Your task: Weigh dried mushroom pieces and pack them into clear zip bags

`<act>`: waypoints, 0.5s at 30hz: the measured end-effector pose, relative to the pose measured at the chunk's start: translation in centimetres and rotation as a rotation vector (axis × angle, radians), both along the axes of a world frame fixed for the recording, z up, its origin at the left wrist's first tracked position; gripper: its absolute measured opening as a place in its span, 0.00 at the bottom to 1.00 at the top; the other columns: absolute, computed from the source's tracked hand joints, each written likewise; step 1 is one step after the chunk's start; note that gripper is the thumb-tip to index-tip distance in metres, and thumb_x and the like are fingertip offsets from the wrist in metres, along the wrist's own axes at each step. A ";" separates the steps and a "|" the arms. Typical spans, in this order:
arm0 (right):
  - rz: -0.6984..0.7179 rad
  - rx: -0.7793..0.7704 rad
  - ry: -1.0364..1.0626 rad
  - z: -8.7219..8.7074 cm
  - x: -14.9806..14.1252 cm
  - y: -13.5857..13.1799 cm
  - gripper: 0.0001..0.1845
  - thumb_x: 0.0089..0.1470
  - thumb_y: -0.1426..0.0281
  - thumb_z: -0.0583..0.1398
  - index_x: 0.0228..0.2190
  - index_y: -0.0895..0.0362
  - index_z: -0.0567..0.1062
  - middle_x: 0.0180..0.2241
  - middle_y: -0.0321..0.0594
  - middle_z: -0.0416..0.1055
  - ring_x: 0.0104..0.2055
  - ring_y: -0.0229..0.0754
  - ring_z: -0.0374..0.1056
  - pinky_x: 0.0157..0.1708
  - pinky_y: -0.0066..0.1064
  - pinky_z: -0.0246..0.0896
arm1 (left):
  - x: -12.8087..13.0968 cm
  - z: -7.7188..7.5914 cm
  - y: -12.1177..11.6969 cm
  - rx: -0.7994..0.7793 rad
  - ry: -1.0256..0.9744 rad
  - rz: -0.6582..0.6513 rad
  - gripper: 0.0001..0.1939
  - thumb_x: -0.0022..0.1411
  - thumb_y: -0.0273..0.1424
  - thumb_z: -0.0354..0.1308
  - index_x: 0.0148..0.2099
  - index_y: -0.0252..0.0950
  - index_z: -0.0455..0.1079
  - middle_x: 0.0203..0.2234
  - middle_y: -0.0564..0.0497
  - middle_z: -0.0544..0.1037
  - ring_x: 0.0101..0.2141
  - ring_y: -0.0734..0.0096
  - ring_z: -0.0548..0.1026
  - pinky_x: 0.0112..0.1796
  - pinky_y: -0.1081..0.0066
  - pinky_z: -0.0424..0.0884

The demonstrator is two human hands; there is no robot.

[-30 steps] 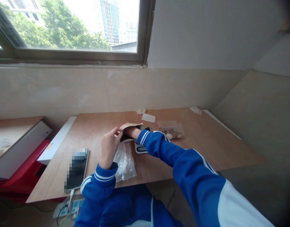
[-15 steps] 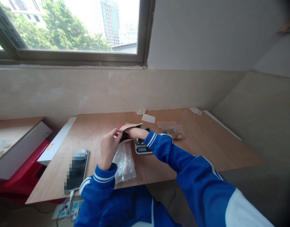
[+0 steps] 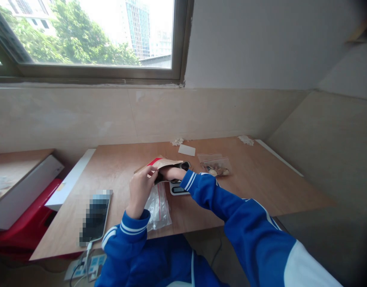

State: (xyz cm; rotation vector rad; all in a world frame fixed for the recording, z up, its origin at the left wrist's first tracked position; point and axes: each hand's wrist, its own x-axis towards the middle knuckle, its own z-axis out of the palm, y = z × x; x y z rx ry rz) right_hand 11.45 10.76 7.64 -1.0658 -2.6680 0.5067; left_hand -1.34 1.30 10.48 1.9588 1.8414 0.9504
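A brown paper bag (image 3: 167, 162) with a red patch is held tilted above the table, its dark mouth facing right. My left hand (image 3: 142, 184) pinches the near edge of that mouth between thumb and fingers. Inside the bag is my right hand (image 3: 174, 173); only its wrist side shows and the fingers are hidden. Behind and below the bag stands a small white digital scale (image 3: 175, 193), partly covered. Clear zip bags (image 3: 160, 211) lie flat on the table under my left wrist. To the right rests a zip bag with brownish pieces (image 3: 216, 166).
A phone (image 3: 95, 219) on a white cable lies at the left of the wooden table (image 3: 201, 215). Toward the wall are a white card (image 3: 186, 150) and two small pale heaps (image 3: 245, 140). A power strip (image 3: 90, 267) sits below the front edge, and a red stool (image 3: 24, 227) at the left.
The paper bag has tipped further, its mouth swinging right over the scale and more of its red patch showing. My right hand stays inside it.
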 end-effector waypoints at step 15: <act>-0.179 -0.070 0.023 -0.2 -2.0 0.2 0.08 0.52 0.76 0.58 0.24 0.61 0.76 0.28 0.40 0.76 0.28 0.39 0.66 0.31 0.28 0.60 | -1.0 -0.3 -0.1 0.066 -0.018 0.002 0.11 0.63 0.39 0.54 0.40 0.42 0.76 0.27 0.53 0.80 0.27 0.70 0.75 0.29 0.74 0.61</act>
